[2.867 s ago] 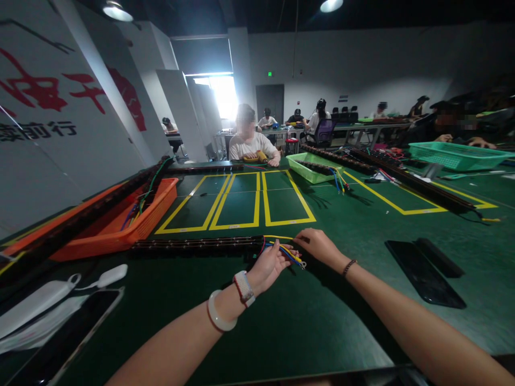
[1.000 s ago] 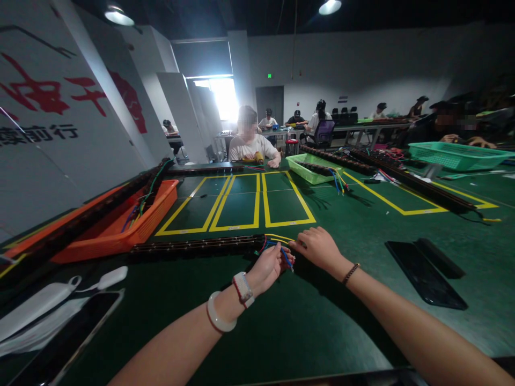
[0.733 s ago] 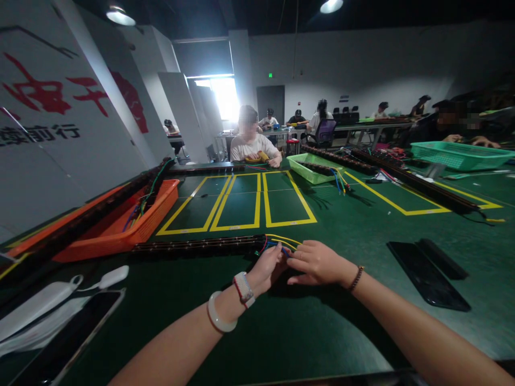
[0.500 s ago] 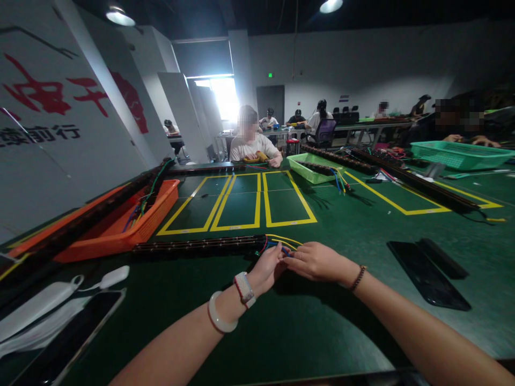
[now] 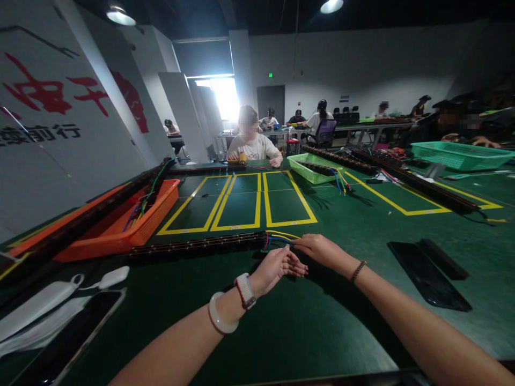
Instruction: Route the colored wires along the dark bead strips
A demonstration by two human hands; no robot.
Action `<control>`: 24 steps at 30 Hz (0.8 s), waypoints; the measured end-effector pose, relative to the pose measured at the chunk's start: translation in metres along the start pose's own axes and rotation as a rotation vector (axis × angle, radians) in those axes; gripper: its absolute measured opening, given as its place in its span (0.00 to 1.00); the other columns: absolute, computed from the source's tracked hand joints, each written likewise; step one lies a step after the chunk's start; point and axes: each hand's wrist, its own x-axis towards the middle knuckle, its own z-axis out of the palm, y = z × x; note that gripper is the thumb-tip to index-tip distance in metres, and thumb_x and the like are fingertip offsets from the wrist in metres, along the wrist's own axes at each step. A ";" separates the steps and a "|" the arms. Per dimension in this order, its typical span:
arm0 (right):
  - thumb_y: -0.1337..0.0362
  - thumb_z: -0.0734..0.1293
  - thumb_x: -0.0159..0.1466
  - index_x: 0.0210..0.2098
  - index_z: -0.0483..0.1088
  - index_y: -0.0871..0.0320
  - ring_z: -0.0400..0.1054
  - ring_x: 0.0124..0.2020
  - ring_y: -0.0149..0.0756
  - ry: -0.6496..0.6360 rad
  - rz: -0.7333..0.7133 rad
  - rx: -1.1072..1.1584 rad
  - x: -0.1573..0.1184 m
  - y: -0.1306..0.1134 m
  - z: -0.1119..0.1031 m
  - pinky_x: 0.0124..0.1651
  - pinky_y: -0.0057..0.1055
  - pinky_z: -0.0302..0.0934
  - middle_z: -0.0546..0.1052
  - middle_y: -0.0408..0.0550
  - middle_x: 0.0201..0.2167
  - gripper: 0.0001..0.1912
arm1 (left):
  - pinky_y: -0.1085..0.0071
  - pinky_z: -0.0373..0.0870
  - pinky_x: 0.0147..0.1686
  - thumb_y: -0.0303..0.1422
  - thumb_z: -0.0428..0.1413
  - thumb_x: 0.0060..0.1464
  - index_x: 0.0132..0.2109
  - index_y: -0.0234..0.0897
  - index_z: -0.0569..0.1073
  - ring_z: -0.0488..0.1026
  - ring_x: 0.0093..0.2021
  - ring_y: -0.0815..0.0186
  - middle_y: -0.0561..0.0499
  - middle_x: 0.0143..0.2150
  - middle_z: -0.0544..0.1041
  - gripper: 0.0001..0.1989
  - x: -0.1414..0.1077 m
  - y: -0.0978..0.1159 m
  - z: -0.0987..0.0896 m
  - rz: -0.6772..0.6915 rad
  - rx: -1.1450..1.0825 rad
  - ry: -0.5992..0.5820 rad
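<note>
Here — right hand (image 5: 319,249) gripping yellow and blue wires (image 5: 281,236)

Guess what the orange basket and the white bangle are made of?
Orange basket: probably moulded plastic with a slight sheen, judging by its evenly coloured walls.
White bangle: smooth and milky, perhaps polished stone, glass or plastic; its look leaves that open.

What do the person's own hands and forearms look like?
The left hand wears a pale, woven-looking watch band with red edging, then, higher, a smooth white bangle; the right hand, a thin dark bracelet, seemingly beaded. No sleeves show.
</note>
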 end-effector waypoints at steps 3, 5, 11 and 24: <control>0.67 0.56 0.66 0.49 0.71 0.58 0.70 0.39 0.36 -0.112 0.045 0.001 0.001 0.000 0.003 0.41 0.28 0.61 0.76 0.51 0.40 0.16 | 0.65 0.70 0.37 0.45 0.48 0.57 0.33 0.29 0.68 0.76 0.32 0.62 0.40 0.31 0.77 0.20 0.000 0.000 0.000 0.009 0.020 -0.009; 0.69 0.56 0.65 0.48 0.72 0.58 0.71 0.37 0.36 -0.165 0.063 -0.023 0.002 -0.002 0.004 0.39 0.26 0.60 0.77 0.51 0.38 0.16 | 0.66 0.70 0.37 0.44 0.49 0.57 0.33 0.29 0.68 0.76 0.32 0.62 0.40 0.31 0.77 0.19 0.000 -0.001 0.000 0.016 0.026 -0.016; 0.72 0.57 0.61 0.34 0.74 0.60 0.71 0.31 0.36 -0.286 0.071 -0.176 0.004 -0.006 0.007 0.32 0.25 0.57 0.77 0.51 0.31 0.13 | 0.67 0.70 0.36 0.42 0.48 0.58 0.33 0.29 0.68 0.76 0.31 0.63 0.41 0.30 0.77 0.17 0.001 -0.002 0.000 0.024 0.030 -0.028; 0.65 0.60 0.64 0.34 0.75 0.57 0.69 0.33 0.34 -0.131 0.028 -0.034 0.001 0.002 0.003 0.35 0.26 0.57 0.77 0.48 0.31 0.12 | 0.65 0.70 0.37 0.45 0.50 0.56 0.33 0.30 0.68 0.76 0.32 0.62 0.40 0.31 0.77 0.19 0.003 -0.004 -0.002 0.019 0.064 -0.039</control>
